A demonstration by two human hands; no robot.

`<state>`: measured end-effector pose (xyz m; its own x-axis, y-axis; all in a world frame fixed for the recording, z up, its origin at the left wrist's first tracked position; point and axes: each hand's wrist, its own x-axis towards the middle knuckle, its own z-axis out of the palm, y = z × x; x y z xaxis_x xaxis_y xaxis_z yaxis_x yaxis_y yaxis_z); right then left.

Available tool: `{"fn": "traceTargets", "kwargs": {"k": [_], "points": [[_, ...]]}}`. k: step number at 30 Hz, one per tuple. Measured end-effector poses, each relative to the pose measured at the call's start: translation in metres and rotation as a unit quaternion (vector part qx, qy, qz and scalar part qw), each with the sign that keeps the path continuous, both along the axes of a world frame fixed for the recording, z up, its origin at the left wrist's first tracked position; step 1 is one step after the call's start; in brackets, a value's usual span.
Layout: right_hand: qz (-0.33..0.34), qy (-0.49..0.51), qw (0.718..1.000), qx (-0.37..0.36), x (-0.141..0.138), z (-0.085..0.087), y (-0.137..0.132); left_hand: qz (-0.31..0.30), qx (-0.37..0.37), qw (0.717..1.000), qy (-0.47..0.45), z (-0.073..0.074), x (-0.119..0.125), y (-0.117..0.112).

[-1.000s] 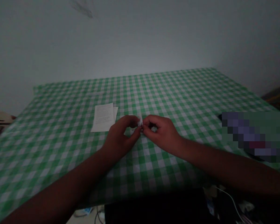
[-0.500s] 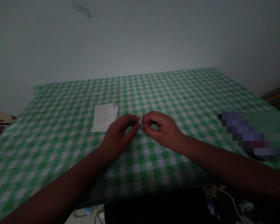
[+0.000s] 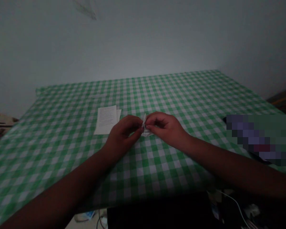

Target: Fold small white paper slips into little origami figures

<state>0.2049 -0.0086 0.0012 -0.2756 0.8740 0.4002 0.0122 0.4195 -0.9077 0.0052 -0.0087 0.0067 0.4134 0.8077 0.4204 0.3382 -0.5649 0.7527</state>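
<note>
Between my two hands, near the middle of the table, is a small folded piece of white paper (image 3: 147, 133). Part of it stands up as a thin point between the fingertips, and a wider part spreads out below. My left hand (image 3: 124, 133) pinches it from the left with thumb and fingers. From the right, my right hand (image 3: 166, 128) pinches it the same way. The fingertips cover much of the paper, so its exact folds are hidden.
A stack of printed paper sheets (image 3: 106, 120) lies left of my hands on the green checked tablecloth (image 3: 143, 92). At the right edge is a dark, pixelated object (image 3: 257, 138). A wall stands behind the table. Cables (image 3: 237, 206) hang below the front edge.
The folded paper has tilted slightly and more of its lower part shows on the right. My fingers have shifted a little on it; both hands still pinch it.
</note>
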Motion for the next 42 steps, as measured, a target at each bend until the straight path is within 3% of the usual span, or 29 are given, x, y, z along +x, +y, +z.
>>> {"fn": "traceTargets", "kwargs": {"k": [8, 12, 15, 18, 22, 28, 35, 42], "points": [[0.001, 0.022, 0.999, -0.045, 0.003, -0.001, 0.002, -0.040, 0.035, 0.998, 0.025, 0.003, -0.006, 0.004], [-0.018, -0.057, 0.998, 0.034, 0.012, 0.005, 0.005, -0.079, 0.118, 0.981, 0.131, 0.007, -0.016, 0.012], [-0.019, -0.167, 0.977, 0.129, 0.019, 0.011, 0.005, -0.093, 0.165, 0.954, 0.233, 0.009, -0.020, 0.014], [0.003, -0.236, 0.951, 0.201, 0.021, 0.016, 0.003, -0.091, 0.165, 0.938, 0.290, 0.007, -0.019, 0.015], [0.015, -0.269, 0.936, 0.227, 0.021, 0.018, 0.002, -0.109, 0.135, 0.931, 0.322, -0.001, -0.015, 0.018], [0.004, -0.269, 0.942, 0.200, 0.024, 0.012, 0.008, -0.117, 0.094, 0.951, 0.272, -0.006, -0.012, 0.021], [0.017, -0.237, 0.964, 0.123, 0.026, 0.009, 0.016, -0.124, -0.037, 0.976, 0.175, -0.005, -0.009, 0.020], [0.038, -0.247, 0.959, 0.132, 0.025, 0.008, 0.021, -0.111, -0.030, 0.977, 0.179, -0.008, -0.008, 0.022]]}}
